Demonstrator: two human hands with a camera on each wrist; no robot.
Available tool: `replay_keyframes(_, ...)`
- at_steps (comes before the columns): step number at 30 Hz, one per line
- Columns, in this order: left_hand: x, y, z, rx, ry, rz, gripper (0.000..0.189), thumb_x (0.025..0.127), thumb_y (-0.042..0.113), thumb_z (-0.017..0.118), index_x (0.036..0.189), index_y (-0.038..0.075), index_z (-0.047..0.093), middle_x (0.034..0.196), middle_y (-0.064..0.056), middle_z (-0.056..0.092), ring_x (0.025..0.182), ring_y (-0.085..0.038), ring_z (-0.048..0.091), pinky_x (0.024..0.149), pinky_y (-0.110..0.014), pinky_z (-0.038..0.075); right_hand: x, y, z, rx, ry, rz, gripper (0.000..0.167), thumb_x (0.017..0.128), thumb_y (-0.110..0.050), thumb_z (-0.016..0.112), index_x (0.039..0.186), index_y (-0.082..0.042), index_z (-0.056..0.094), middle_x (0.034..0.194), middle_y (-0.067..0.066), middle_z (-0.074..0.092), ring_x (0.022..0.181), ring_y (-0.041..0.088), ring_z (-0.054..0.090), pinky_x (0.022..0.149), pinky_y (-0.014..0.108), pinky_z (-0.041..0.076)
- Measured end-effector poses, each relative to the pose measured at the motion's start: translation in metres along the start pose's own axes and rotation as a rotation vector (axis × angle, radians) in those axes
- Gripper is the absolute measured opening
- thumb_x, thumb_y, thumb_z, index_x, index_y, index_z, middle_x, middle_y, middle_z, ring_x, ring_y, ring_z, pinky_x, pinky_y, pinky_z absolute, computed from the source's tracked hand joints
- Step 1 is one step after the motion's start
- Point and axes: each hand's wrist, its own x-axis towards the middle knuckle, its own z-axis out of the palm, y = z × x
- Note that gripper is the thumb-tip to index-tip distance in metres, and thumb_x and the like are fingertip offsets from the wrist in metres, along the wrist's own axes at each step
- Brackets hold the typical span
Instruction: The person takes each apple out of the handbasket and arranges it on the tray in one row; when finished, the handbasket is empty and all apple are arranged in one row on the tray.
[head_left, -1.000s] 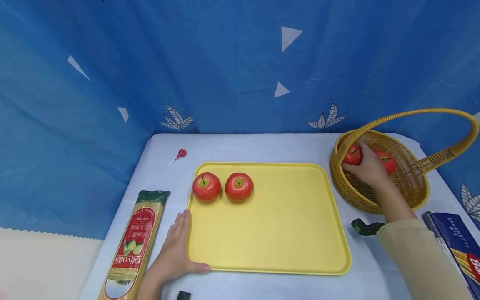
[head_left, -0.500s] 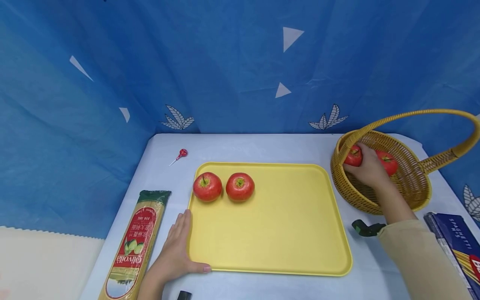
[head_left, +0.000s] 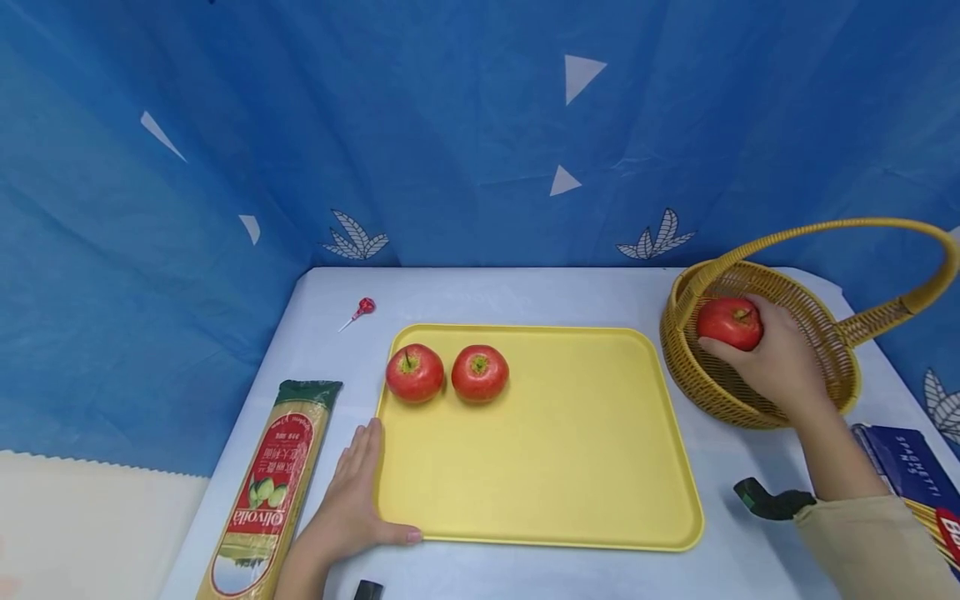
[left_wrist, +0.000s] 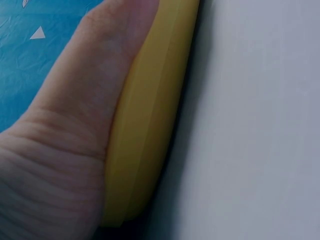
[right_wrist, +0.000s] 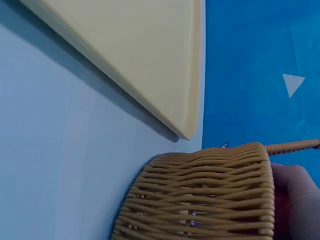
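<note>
In the head view, my right hand [head_left: 780, 358] grips a red apple [head_left: 726, 325] inside the wicker basket [head_left: 678, 367], thumb on its near side and fingers round the far side. No second apple shows in the basket; my hand covers part of the inside. My left hand [head_left: 348, 500] lies at the near left corner of the yellow tray [head_left: 555, 450], fingers straight along its left side and thumb on its front edge. The left wrist view shows the thumb against the tray's rim [left_wrist: 145, 115]. Two red apples [head_left: 415, 373] sit side by side at the tray's far left.
A spaghetti packet [head_left: 273, 483] lies left of my left hand. Behind it is a red lollipop [head_left: 363, 307]. A blue spaghetti box [head_left: 911, 467] lies at the right, partly under my sleeve. The basket's tall handle [head_left: 847, 223] arches over its opening.
My right hand has shifted right and towards me within the basket, bringing the gripped apple with it. The other basket apple has gone out of sight. My left hand has stayed put.
</note>
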Motion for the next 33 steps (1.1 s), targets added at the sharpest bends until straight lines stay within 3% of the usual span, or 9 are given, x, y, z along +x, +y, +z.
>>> replay_keyframes(9,0.001,0.0,0.0,0.009,-0.005,-0.011,0.158,0.046,0.068,0.089,0.16,0.015,-0.006,0.169,-0.011,-0.002,0.155,-0.032,-0.01,0.124,-0.06,0.003,-0.034,-0.007,-0.018,-0.001,0.088,0.043,0.098,0.084,-0.05,0.074,0.155,-0.004,0.025,0.144,0.033,0.035,0.127,0.056,0.036,0.085,0.078,0.043)
replay_keyframes(15,0.001,0.001,0.0,0.011,-0.007,-0.014,0.159,0.046,0.069,0.089,0.16,0.015,-0.007,0.169,-0.011,-0.003,0.155,-0.033,-0.011,0.124,-0.059,0.003,-0.053,-0.02,-0.023,0.048,0.178,-0.031,0.092,0.081,-0.036,0.081,0.154,-0.008,0.031,0.144,0.03,0.04,0.13,0.053,0.036,0.084,0.079,0.043)
replay_keyframes(19,0.0,0.002,-0.001,0.012,-0.003,-0.007,0.159,0.045,0.069,0.089,0.16,0.015,-0.006,0.169,-0.012,-0.003,0.155,-0.033,-0.01,0.124,-0.06,0.003,-0.061,-0.031,-0.022,0.064,0.226,-0.094,0.091,0.076,-0.028,0.085,0.15,-0.007,0.038,0.141,0.029,0.044,0.13,0.048,0.033,0.075,0.072,0.046)
replay_keyframes(26,0.001,0.001,0.0,0.024,-0.004,-0.009,0.159,0.045,0.071,0.088,0.16,0.015,-0.007,0.169,-0.011,-0.003,0.155,-0.033,-0.01,0.124,-0.06,0.003,-0.068,-0.058,-0.013,0.159,0.2,-0.185,0.093,0.071,-0.022,0.089,0.148,-0.008,0.039,0.141,0.022,0.043,0.128,0.042,0.04,0.082,0.076,0.047)
replay_keyframes(33,0.0,0.0,0.0,0.02,-0.006,-0.011,0.16,0.044,0.071,0.088,0.16,0.015,-0.007,0.169,-0.01,-0.003,0.156,-0.032,-0.01,0.124,-0.059,0.003,-0.069,-0.081,0.003,0.206,0.141,-0.277,0.092,0.067,-0.022,0.092,0.143,-0.005,0.043,0.135,0.02,0.046,0.121,0.039,0.044,0.077,0.071,0.053)
